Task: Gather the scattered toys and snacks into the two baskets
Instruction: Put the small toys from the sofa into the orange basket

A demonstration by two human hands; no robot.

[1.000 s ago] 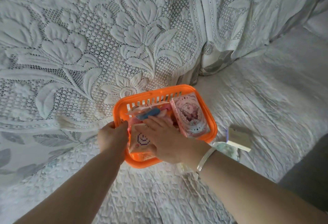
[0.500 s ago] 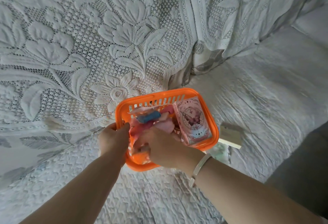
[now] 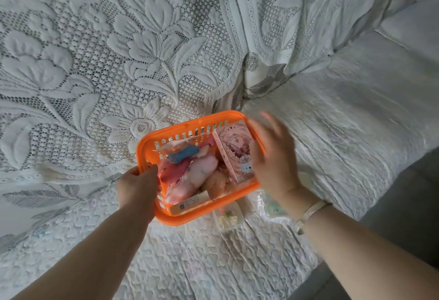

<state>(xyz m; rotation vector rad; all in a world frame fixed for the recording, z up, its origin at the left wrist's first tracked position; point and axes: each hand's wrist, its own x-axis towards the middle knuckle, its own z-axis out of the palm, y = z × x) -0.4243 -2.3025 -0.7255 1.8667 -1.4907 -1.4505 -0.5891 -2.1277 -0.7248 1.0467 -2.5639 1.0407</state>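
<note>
Orange basket (image 3: 152, 147) sits on the bedspread (image 3: 332, 121), stuffed with soft packets and a stiff pink box (image 3: 234, 150). Left hand (image 3: 139, 184) grips near-left rim; right hand (image 3: 273, 157) spread, blurred, empty. Probably light, flexy plastic, so best lifted by both rims. Crinkly packet (image 3: 229, 217) just near of it.

We cannot read any words or numbers here. The pink flat box with a heart picture (image 3: 236, 151), standing in the orange plastic basket (image 3: 152, 150), has drawings on it, but we see no letters we can make out. The long cream box (image 3: 190, 203) lying at the near side of the basket has a small dark square mark and some tiny print on it, too small and blurry for us to read.
</note>
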